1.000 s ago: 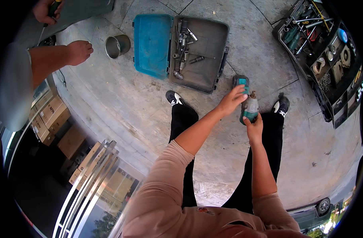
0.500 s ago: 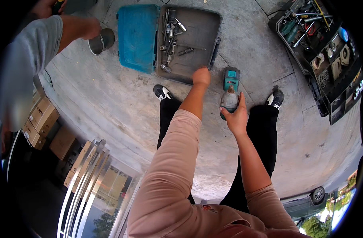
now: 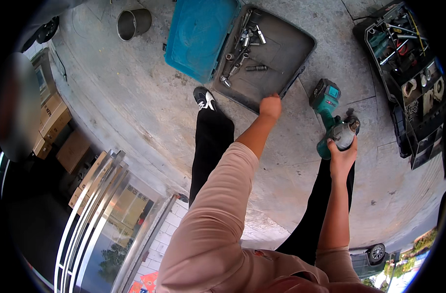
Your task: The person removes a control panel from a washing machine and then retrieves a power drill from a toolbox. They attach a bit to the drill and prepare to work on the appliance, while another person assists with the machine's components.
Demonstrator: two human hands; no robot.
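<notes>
Head view: grips a green-and-black impact wrench (image 3: 327, 118) by its head, thumb and fingers of the right hand (image 3: 344, 157) wrapped round, just right of an open case (image 3: 287, 51). Curls the left hand (image 3: 271, 106) closed at the near edge of the case; cannot tell whether pinching the rim. Apparently done: case open, wrench out with battery pack (image 3: 324, 93) fitted. Apparently left as is: sockets (image 3: 245, 40) loose along the left side, lid (image 3: 199, 39) laid back. Cannot tell about any socket on the wrench's nose.
</notes>
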